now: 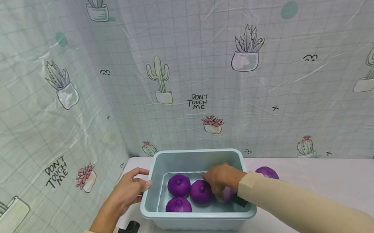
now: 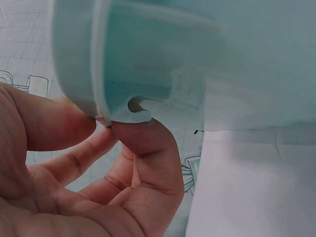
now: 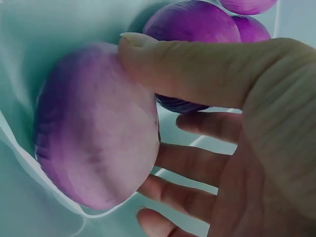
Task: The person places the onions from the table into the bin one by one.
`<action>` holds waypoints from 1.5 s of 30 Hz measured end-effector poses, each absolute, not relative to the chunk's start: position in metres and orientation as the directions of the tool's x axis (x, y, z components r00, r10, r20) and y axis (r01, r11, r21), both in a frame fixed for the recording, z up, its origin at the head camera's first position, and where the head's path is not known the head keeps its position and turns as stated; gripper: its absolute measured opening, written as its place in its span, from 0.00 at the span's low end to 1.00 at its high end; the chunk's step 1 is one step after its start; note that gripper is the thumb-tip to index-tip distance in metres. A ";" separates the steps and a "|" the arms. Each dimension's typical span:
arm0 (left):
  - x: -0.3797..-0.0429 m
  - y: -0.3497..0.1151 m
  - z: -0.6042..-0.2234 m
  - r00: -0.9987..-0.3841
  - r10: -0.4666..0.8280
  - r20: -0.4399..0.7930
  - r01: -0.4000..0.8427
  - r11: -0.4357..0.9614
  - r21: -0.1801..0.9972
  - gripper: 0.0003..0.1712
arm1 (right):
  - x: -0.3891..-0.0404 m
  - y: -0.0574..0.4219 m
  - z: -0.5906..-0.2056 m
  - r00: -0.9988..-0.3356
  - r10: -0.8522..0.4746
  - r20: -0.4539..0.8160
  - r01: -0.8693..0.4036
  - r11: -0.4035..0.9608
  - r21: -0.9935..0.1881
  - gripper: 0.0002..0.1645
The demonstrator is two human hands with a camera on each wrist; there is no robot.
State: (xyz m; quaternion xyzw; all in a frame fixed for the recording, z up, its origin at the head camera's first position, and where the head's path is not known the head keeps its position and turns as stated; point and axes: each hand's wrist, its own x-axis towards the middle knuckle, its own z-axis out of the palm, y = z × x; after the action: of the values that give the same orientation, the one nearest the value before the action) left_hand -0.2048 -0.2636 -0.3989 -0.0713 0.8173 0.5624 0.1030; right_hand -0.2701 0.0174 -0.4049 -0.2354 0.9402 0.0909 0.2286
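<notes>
A pale blue plastic bin (image 1: 202,221) stands on the white table with several purple onions inside. My left hand (image 1: 128,193) pinches the bin's left rim between thumb and curled finger, as the left wrist view shows up close. Inside the bin's right half, my right hand (image 1: 226,177) reaches down and holds a purple onion (image 3: 98,128), its thumb against the top and the fingers at its side. Left of that hand lie three more onions, one at the back (image 1: 179,185), one in front (image 1: 178,205) and one nearest the hand (image 1: 201,193).
Another purple onion (image 1: 267,172) sits on the table right of the bin, partly hidden by my right forearm. Behind and at the left hangs a cactus-print sheet (image 1: 180,73). A black wrist strap end (image 1: 128,231) sticks out from my left wrist.
</notes>
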 end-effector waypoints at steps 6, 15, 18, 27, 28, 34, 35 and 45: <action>-0.205 -0.262 -0.398 -0.970 0.007 -0.245 -0.226 0.361 0.905 0.25 | -0.269 0.017 -0.405 -0.788 -0.405 -0.463 -0.502 0.859 0.102 0.26; -0.205 -0.261 -0.397 -0.969 0.003 -0.249 -0.230 0.366 0.902 0.24 | -0.265 0.015 -0.408 -0.818 -0.402 -0.411 -0.517 0.827 0.221 0.37; -0.205 -0.261 -0.397 -0.969 0.003 -0.245 -0.227 0.367 0.902 0.24 | -0.264 0.014 -0.410 -0.828 -0.395 -0.397 -0.513 0.820 0.254 0.38; -0.205 -0.261 -0.398 -0.971 0.002 -0.239 -0.222 0.366 0.904 0.25 | -0.257 0.011 -0.408 -0.811 -0.465 -0.356 -0.555 0.804 0.214 0.32; -0.205 -0.261 -0.398 -0.971 0.004 -0.238 -0.220 0.367 0.904 0.25 | -0.257 0.011 -0.407 -0.806 -0.473 -0.355 -0.556 0.812 0.179 0.30; -0.206 -0.262 -0.398 -0.970 -0.012 -0.243 -0.229 0.375 0.898 0.24 | -0.260 0.010 -0.399 -0.762 -0.481 -0.434 -0.516 0.855 -0.042 0.22; -0.205 -0.262 -0.398 -0.969 -0.016 -0.245 -0.233 0.376 0.897 0.24 | -0.260 0.010 -0.398 -0.748 -0.488 -0.450 -0.514 0.855 -0.073 0.22; -0.204 -0.261 -0.399 -0.971 -0.017 -0.240 -0.228 0.375 0.898 0.23 | -0.256 0.021 -0.392 -0.561 -0.581 -0.590 -0.277 0.803 -0.528 0.16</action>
State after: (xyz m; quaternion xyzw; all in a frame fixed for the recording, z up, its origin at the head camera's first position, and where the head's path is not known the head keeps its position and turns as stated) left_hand -0.2035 -0.2610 -0.3989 -0.0746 0.8238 0.5538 0.0952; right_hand -0.2556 0.0210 -0.3923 -0.2487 0.8623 -0.1918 0.3973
